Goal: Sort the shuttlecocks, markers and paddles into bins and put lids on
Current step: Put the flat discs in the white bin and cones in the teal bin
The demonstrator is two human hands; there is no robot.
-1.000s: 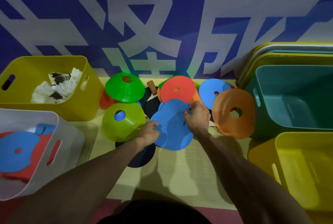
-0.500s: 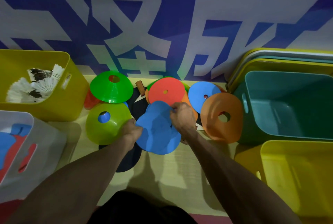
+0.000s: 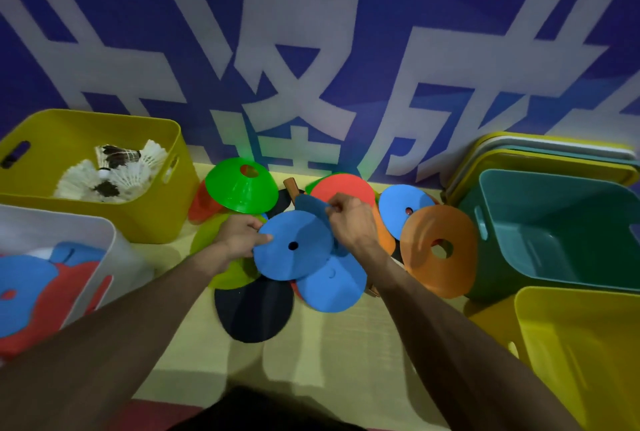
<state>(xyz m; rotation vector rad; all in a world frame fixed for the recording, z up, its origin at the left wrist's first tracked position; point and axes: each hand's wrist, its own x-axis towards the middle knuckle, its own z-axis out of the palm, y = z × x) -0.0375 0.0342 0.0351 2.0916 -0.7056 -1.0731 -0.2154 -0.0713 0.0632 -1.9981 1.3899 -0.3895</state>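
Note:
A pile of disc markers lies on the yellow floor by the wall. My left hand (image 3: 240, 235) grips the left rim of a blue marker (image 3: 294, 245) on top of the pile. My right hand (image 3: 349, 221) pinches the edge of another blue marker (image 3: 308, 203) just behind it. A third blue marker (image 3: 332, 287) lies below. Green (image 3: 240, 184), red (image 3: 343, 186), blue (image 3: 403, 207) and orange (image 3: 441, 250) markers lie around them. A black paddle (image 3: 254, 311) sticks out under the pile. Shuttlecocks (image 3: 110, 171) fill the yellow bin (image 3: 166, 216) at left.
A white bin (image 3: 104, 257) at near left holds blue and red markers. A teal bin (image 3: 554, 233) stands at right, with a yellow bin (image 3: 581, 344) in front of it. Stacked lids (image 3: 554, 153) lean behind the teal bin. A blue wall runs behind everything.
The folded blue markers between my hands have come apart. One now lies flat and open under my left hand, and my right hand has shifted up and back to another blue marker's edge.

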